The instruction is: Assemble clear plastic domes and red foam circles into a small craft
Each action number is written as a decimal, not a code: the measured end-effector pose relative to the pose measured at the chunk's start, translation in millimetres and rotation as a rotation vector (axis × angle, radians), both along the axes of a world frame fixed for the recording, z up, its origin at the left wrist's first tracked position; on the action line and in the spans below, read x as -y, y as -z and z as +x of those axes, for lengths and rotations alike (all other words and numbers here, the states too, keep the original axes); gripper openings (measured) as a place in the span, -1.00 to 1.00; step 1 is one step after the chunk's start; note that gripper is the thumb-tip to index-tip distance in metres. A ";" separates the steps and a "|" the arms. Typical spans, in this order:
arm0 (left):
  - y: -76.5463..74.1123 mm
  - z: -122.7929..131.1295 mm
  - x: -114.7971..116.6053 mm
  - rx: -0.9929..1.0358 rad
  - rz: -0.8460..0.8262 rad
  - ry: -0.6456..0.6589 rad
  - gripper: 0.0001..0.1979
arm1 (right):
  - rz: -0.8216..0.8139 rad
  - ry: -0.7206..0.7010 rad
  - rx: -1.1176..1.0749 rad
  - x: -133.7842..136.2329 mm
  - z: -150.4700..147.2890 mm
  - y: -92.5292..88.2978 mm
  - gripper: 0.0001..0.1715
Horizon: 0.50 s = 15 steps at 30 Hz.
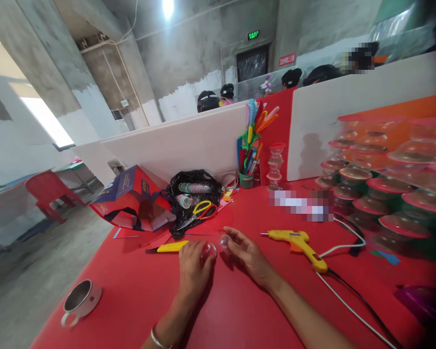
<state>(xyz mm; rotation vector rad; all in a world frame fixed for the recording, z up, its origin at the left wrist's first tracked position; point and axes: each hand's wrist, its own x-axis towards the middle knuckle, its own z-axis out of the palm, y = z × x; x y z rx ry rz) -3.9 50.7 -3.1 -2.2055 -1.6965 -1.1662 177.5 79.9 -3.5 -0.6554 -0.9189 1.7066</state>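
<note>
My left hand (193,265) is closed on a small clear round plastic piece (211,250), with red showing through it. Just to the right, a clear plastic ball or dome (224,243) sits between the thumb and fingers of my right hand (247,256). The two pieces are close together but apart, above the red tabletop. A yellow utility knife (167,248) lies beside my left fingers, its near end partly hidden behind them. Right of my right hand rests a yellow glue gun (298,244), nozzle pointing left.
Scissors (199,212) lie on a black plastic bag (172,186) of round pieces, near a paper bag (131,196). Behind stands a pen cup (246,180). Stacked clear containers (370,184) fill the right. A mug (83,301) stands front left. White cable (349,300) crosses the right side.
</note>
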 end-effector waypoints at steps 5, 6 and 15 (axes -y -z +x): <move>-6.6 4.8 3.9 0.003 -0.052 0.055 -0.79 | 0.017 0.027 0.098 0.1 2.5 0.5 -0.36; -6.6 5.2 4.1 0.001 -0.060 0.060 -0.78 | 0.015 0.028 0.110 0.2 2.8 0.6 -0.36; -4.6 7.1 4.9 0.069 -0.056 0.171 -0.75 | -0.010 0.040 0.114 -0.8 3.7 0.0 -0.32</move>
